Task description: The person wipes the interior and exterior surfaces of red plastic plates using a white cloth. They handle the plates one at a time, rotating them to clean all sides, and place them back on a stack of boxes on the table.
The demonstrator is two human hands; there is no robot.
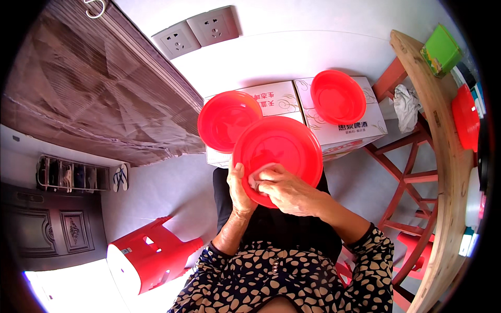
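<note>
While a red basin [295, 135] was held over the lap by the left hand [241, 192], with the thumb at the rim and the other fingers partly hidden, a pale cloth [257, 177] was gripped in the right hand [289, 194] and pressed against the basin's inner wall on its near left side. The forearms were covered only in part by dark sleeves [373, 255] with pale spots, and the legs were clad in black trousers [224, 201]. Just beyond the held basin, two cardboard boxes were set side by side: on the left box [284, 101] a second basin [229, 120] was placed, also red, and it was partly covered in view by the held one; whether the two touched could not be told. On the right box [372, 110] a third basin [338, 97] was seated. Farther right, a green box [442, 50] and a red container [465, 117] were carried by a wooden desk [453, 182], beside whose reddish frame [391, 169] a crumpled white bundle [406, 107] could be seen. On the left, a red stool [172, 250] was tipped over on the floor, and flip-flops [123, 178] were placed next to a shoe rack [73, 175]. A brown curtain [104, 83] was hung above, near wall sockets [195, 32].
</note>
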